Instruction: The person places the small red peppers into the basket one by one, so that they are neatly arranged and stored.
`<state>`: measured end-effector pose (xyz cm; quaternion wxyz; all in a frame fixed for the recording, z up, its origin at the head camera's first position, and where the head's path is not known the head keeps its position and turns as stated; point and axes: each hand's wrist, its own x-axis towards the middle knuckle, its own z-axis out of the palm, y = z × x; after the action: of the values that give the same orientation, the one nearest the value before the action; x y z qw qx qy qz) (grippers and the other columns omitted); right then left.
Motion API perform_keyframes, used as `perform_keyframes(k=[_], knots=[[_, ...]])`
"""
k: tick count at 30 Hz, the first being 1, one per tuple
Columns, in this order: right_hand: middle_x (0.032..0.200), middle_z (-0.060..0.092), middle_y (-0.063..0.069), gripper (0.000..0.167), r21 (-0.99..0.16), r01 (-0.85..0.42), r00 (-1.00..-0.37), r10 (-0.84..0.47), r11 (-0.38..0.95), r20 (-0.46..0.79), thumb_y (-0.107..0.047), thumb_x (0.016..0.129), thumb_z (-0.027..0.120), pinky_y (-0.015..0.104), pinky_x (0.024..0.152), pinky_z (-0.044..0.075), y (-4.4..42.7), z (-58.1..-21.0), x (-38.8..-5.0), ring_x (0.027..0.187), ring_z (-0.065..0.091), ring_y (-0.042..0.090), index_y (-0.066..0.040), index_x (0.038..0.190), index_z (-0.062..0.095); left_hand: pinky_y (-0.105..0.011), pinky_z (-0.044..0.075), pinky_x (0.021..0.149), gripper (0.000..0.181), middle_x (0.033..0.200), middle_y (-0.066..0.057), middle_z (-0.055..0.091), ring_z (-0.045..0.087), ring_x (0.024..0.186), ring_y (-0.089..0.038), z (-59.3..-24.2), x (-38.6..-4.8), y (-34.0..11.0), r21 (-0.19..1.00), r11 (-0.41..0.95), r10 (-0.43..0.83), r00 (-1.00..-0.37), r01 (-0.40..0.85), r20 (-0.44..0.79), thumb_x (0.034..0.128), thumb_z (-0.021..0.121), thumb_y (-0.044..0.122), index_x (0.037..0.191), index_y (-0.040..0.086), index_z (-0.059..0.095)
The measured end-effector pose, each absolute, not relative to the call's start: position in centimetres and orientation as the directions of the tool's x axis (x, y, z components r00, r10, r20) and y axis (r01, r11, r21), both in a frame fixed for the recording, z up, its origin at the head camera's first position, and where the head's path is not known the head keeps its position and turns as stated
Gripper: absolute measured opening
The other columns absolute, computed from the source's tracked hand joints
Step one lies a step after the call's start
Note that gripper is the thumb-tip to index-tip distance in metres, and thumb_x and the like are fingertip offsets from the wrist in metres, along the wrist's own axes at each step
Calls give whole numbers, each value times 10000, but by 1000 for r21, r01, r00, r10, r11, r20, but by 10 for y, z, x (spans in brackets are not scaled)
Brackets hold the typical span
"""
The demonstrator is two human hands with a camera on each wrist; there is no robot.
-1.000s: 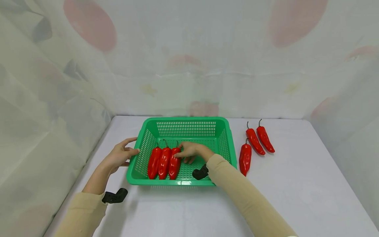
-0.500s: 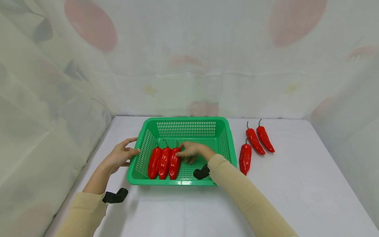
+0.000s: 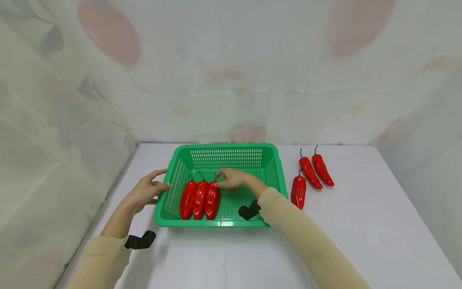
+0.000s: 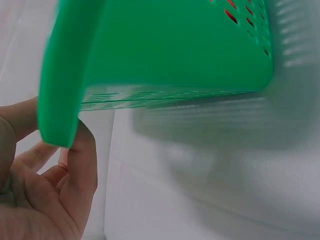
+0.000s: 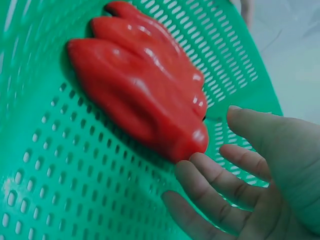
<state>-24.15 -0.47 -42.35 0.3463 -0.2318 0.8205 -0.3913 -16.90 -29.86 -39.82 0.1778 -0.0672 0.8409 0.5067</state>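
Three glossy red chili peppers (image 3: 212, 200) lie side by side, stems toward the back, in the left half of a green plastic basket (image 3: 216, 223). My left hand (image 3: 143, 190) holds the basket's left rim, with the thumb over it and fingers on the outer side; the left wrist view shows the rim (image 4: 64, 75) between thumb and curled finger. My right hand (image 3: 232, 179) is inside the basket at the stem end of the rightmost pepper. In the right wrist view its fingers (image 5: 220, 175) are spread and loosely extended, fingertips close to or touching that pepper (image 5: 145, 105).
Several steps of white table lie right of the basket, where three more red chili peppers (image 3: 298, 192) rest, two of them slanting together farther back. The table (image 3: 361, 224) is backed by a patterned curtain (image 3: 231, 80), which also hangs along both sides.
My right hand has loosened from the rightmost pepper and shifted slightly back and to the right, toward its stem. The left hand and the peppers stay in place.
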Motion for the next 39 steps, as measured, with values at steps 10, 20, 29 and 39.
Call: perform_keyframes(k=[10, 20, 29, 39], knots=[[1081, 620, 101, 403, -772, -309, -655, -713, 555, -250, -237, 924, 550, 435, 730, 526, -4, -403, -231, 826, 631, 342, -58, 1276, 471, -433, 543, 736, 667, 1136, -227, 554, 636, 832, -210, -397, -168, -298, 824, 485, 67, -927, -292, -368, 927, 548, 228, 1477, 176, 175], [1050, 621, 10, 327, -736, -430, -689, -717, 523, -107, -268, 911, 560, 236, 758, 489, 8, -385, -224, 922, 622, 150, -146, 1213, 525, -417, 546, 726, 675, 1125, -222, 550, 635, 836, -212, -397, -169, -298, 825, 484, 67, -928, -292, -367, 923, 556, 235, 1478, 182, 176], [1076, 613, -6, 327, -758, -440, -722, -692, 481, -20, -268, 905, 577, 239, 780, 494, 23, -375, -218, 955, 616, 143, -167, 1212, 529, -427, 539, 745, 670, 1121, -217, 554, 634, 850, -215, -397, -168, -299, 826, 482, 71, -926, -294, -371, 929, 545, 226, 1481, 182, 167], [1106, 602, -23, 335, -770, -471, -753, -651, 430, 97, -231, 898, 593, 248, 813, 494, 48, -369, -207, 976, 594, 149, -152, 1217, 529, -423, 540, 745, 672, 1134, -221, 543, 633, 850, -213, -397, -167, -299, 821, 486, 62, -925, -299, -374, 929, 546, 225, 1481, 181, 166]])
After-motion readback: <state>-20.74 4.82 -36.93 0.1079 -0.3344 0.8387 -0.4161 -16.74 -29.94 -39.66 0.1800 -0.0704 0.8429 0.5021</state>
